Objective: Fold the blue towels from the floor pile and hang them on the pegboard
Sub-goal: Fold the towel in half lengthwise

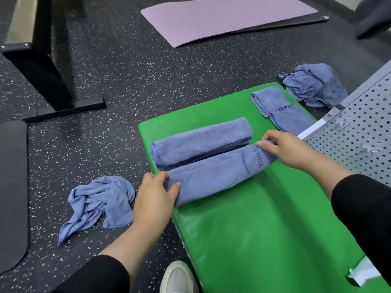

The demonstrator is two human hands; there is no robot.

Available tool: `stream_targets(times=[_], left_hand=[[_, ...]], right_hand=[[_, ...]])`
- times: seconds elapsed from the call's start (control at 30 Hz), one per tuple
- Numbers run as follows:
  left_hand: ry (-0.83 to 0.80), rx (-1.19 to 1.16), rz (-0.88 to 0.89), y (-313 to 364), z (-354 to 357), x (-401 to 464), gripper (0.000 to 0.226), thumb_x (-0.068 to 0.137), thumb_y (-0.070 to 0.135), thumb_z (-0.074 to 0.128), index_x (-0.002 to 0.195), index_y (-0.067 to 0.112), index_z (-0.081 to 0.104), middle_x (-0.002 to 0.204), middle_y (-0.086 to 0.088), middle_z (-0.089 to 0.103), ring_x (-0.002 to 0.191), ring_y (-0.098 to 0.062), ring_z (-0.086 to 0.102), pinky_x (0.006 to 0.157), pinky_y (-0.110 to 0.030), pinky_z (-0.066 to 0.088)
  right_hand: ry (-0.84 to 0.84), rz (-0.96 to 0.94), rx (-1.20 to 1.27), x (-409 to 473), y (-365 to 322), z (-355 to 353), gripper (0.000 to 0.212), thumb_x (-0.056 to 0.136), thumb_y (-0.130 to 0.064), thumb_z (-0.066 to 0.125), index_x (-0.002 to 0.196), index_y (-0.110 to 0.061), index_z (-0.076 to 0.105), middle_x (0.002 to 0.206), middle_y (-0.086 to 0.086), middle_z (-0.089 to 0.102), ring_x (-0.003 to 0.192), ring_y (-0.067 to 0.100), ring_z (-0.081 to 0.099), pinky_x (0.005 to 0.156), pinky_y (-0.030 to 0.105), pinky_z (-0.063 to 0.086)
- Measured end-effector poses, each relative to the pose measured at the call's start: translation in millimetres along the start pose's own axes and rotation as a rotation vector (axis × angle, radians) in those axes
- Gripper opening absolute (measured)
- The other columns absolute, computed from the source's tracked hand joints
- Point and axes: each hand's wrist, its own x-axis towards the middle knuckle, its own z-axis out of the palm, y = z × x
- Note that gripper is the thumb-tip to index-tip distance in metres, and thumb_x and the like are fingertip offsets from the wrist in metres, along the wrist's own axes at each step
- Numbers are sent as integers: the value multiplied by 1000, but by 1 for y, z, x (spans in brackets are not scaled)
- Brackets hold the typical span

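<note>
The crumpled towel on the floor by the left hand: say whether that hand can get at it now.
Probably yes. The crumpled towel lies on open floor just beside the left hand, nothing between them, but that hand's grip is on the towel being folded and must let go first.

Dark speckled rubber floor point(148, 70) (pink mat point(228, 17), black stand point(53, 70))

3 folded towels point(201, 142); 2 crumpled towels point(99, 199); 3 mats point(264, 225); 2 hands point(154, 199).

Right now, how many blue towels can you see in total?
5: two folded blue microfibre towels on the green mat, one in both hands, two crumpled on the floor. Others may lie out of view.
</note>
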Motion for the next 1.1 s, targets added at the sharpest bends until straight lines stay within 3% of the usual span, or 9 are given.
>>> stream_targets(times=[0.1,0.2,0.43,0.53,0.63,0.73,0.83,0.97,1.1], left_hand=[[61,-74,22,1,0,1,21,93,32,64,82,17,57,84,3,54,80,-22,52,69,-35,36],[78,-114,-40,4,-2,0,23,97,31,59,80,18,52,71,3,57,74,-26,54,67,-39,43],[97,-23,-59,1,0,8,19,93,35,65,85,23,51,88,1,60,85,-29,59,70,-40,47],[221,137,295,2,-2,4,23,88,30,73,108,23,64,108,-4,56,96,-30,56,80,-44,47],[128,423,731,-5,5,1,34,88,39,72,118,25,67,126,-4,60,117,-29,55,94,-48,41],[48,562,750,-14,15,0,34,93,39,63,122,23,66,136,-6,60,124,-32,57,100,-52,36],[44,569,694,-12,17,0,39,96,37,48,127,20,65,139,-8,59,126,-31,56,102,-52,36],[-11,629,721,-20,24,1,52,93,25,53,144,18,50,155,-11,45,140,-29,47,112,-53,30],[-41,643,712,-29,24,4,62,89,15,55,150,15,42,159,-12,40,143,-28,45,113,-54,32]], right_hand=[[-28,27,-83,9,0,3,28,101,-43,54,93,-16,56,79,6,60,78,27,57,61,35,37],[-41,47,-140,18,0,7,30,103,-44,49,96,-16,54,86,9,62,83,30,58,66,38,41],[100,7,-344,19,5,33,31,99,-44,58,100,-14,53,82,10,61,85,36,61,64,40,40],[272,-72,-361,14,11,46,35,92,-43,67,105,-10,60,94,12,63,89,36,60,71,43,47],[449,-132,-440,11,15,49,30,90,-42,65,93,-12,65,96,10,59,91,34,55,79,45,42],[566,-273,-373,-6,3,54,27,97,-36,53,91,-15,68,102,6,61,93,32,55,84,44,37],[481,-501,-357,-34,-16,88,28,96,-35,52,109,-17,70,127,7,64,116,30,59,98,49,42],[214,-389,-453,-52,-19,135,65,97,-56,37,152,-20,41,165,4,28,153,25,26,121,60,18],[122,-380,-523,-45,-7,130,81,93,-62,48,160,-24,20,169,0,10,156,21,12,124,55,10]])
